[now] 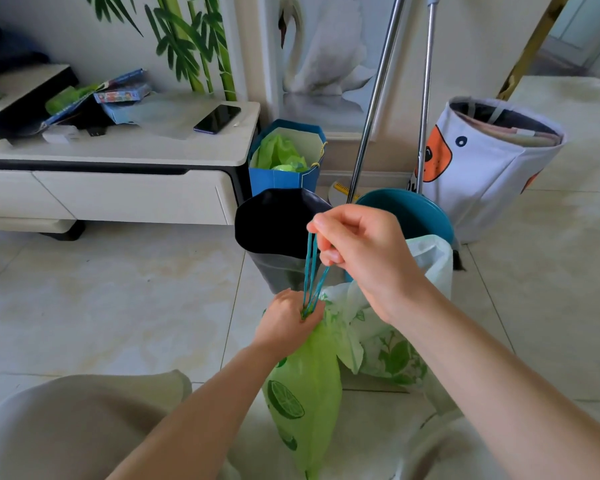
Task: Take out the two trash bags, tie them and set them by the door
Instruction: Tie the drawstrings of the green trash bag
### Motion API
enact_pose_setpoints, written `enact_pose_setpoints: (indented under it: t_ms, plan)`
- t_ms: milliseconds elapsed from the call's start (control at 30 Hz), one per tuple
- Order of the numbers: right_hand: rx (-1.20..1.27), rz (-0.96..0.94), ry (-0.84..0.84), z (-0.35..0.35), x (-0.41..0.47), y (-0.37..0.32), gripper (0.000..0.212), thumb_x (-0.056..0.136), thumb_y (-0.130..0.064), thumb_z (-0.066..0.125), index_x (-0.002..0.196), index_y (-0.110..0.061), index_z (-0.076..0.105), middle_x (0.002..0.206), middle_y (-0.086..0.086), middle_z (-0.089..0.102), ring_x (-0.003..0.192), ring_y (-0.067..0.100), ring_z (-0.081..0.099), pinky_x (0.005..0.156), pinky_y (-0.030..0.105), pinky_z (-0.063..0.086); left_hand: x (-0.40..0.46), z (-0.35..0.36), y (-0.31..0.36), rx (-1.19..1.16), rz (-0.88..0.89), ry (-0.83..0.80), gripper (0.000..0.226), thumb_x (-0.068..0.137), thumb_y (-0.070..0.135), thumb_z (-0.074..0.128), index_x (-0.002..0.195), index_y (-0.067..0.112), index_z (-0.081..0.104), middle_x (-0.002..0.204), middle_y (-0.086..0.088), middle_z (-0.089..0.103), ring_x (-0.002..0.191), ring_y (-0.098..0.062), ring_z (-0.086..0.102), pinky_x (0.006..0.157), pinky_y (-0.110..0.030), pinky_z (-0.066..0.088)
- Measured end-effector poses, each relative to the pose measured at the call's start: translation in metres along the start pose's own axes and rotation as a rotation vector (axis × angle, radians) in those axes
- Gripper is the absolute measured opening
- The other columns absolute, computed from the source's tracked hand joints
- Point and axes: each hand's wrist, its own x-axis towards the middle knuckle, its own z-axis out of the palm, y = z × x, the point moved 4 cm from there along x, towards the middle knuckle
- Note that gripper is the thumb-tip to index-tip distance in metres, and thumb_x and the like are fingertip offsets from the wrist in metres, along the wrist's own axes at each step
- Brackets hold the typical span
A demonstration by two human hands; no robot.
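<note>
A green trash bag (305, 393) printed with lime slices hangs low in the middle. My left hand (288, 318) is clenched around its gathered neck. From that neck a teal drawstring (311, 271) runs up to my right hand (357, 247), whose fingers pinch the loops taut. A second bag (392, 348), white with green leaf prints, lies on the floor just right of the green one, partly behind my right forearm. Neither hand touches it.
A black bin (274, 230) and a teal bin (413, 213) stand just beyond my hands. A blue paper bag (284, 178) with green plastic sits by the white cabinet (118, 188). Two mop poles (371, 109) and a white fabric basket (492, 168) stand at right.
</note>
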Motion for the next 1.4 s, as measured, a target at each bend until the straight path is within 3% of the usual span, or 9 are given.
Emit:
enact_pose_setpoints:
  t_ms: [100,167,233,300,533,667,900,1167,1400]
  plan:
    - [-0.048,0.007,-0.025,0.0,0.001,0.003,0.018,0.091,-0.01,0.058,0.082,0.001,0.07,0.057,-0.001,0.059,0.051,0.013,0.047,0.061,0.031,0.046,-0.003,-0.006,0.007,0.121,0.06,-0.132,0.036,0.095,0.043,0.042,0.073,0.016,0.049,0.066,0.002,0.05,0.07,-0.024,0.052,0.091,-0.041,0.044]
    - [-0.075,0.008,-0.059,0.003,0.002,0.001,0.019,0.092,-0.01,0.056,0.085,0.001,0.069,0.063,0.004,0.062,0.054,0.013,0.051,0.064,0.031,0.051,-0.003,-0.012,0.007,0.288,0.047,-0.29,0.041,0.096,0.054,0.037,0.121,0.027,0.055,0.109,0.001,0.064,0.107,-0.023,0.055,0.11,-0.044,0.03]
    - [-0.079,0.002,-0.094,0.007,0.004,-0.003,0.02,0.094,-0.007,0.053,0.087,0.002,0.068,0.069,0.008,0.064,0.056,0.013,0.054,0.069,0.032,0.053,-0.004,-0.024,0.005,0.362,0.02,-0.405,0.069,0.09,0.067,0.031,0.15,0.036,0.018,0.152,0.002,0.038,0.139,-0.021,0.034,0.119,-0.052,0.013]
    - [-0.049,0.011,-0.116,0.009,0.004,-0.006,0.02,0.095,-0.004,0.049,0.089,0.004,0.067,0.074,0.011,0.065,0.058,0.014,0.056,0.073,0.034,0.055,-0.006,-0.038,0.009,0.329,-0.002,-0.454,0.078,0.087,0.07,0.036,0.152,0.037,0.007,0.16,0.006,0.022,0.146,-0.019,0.023,0.118,-0.055,0.011]
    - [-0.004,0.016,-0.108,0.009,-0.002,-0.01,0.02,0.095,-0.002,0.049,0.097,0.007,0.066,0.076,0.012,0.064,0.061,0.015,0.058,0.075,0.037,0.057,-0.013,-0.093,0.034,0.057,-0.017,-0.269,0.017,0.088,0.026,0.065,0.104,0.021,0.07,0.103,0.009,0.07,0.099,-0.005,0.063,0.094,-0.027,0.048]
    - [0.034,0.017,-0.093,0.009,-0.003,-0.008,0.019,0.094,-0.003,0.051,0.1,0.006,0.066,0.073,0.008,0.064,0.061,0.015,0.059,0.073,0.033,0.057,-0.014,-0.092,0.031,0.005,-0.011,-0.221,0.004,0.085,0.019,0.069,0.09,0.019,0.069,0.091,0.009,0.07,0.09,-0.002,0.064,0.084,-0.02,0.047]
    - [0.068,0.014,-0.029,0.001,-0.001,-0.003,0.018,0.094,-0.003,0.05,0.096,0.002,0.067,0.07,0.005,0.066,0.061,0.017,0.06,0.073,0.034,0.058,-0.008,-0.077,0.045,0.001,0.053,-0.323,0.028,0.076,0.026,0.079,0.102,0.017,0.071,0.1,0.008,0.071,0.091,0.004,0.061,0.072,0.005,0.036]
    - [0.231,0.054,0.12,-0.013,0.01,0.002,0.016,0.093,-0.003,0.053,0.086,-0.003,0.067,0.072,0.008,0.066,0.061,0.016,0.061,0.069,0.029,0.055,-0.013,-0.074,0.052,-0.133,0.004,-0.431,0.026,0.075,0.018,0.078,0.097,0.021,0.065,0.095,0.016,0.069,0.095,0.009,0.06,0.083,-0.01,0.041]
    - [0.276,0.044,0.12,-0.003,0.01,0.0,0.015,0.093,-0.001,0.052,0.092,0.002,0.066,0.072,0.009,0.067,0.063,0.017,0.064,0.071,0.032,0.058,-0.019,-0.055,0.058,-0.11,0.004,-0.273,0.028,0.073,0.027,0.08,0.087,0.018,0.058,0.083,0.012,0.07,0.089,-0.005,0.065,0.087,-0.038,0.052]
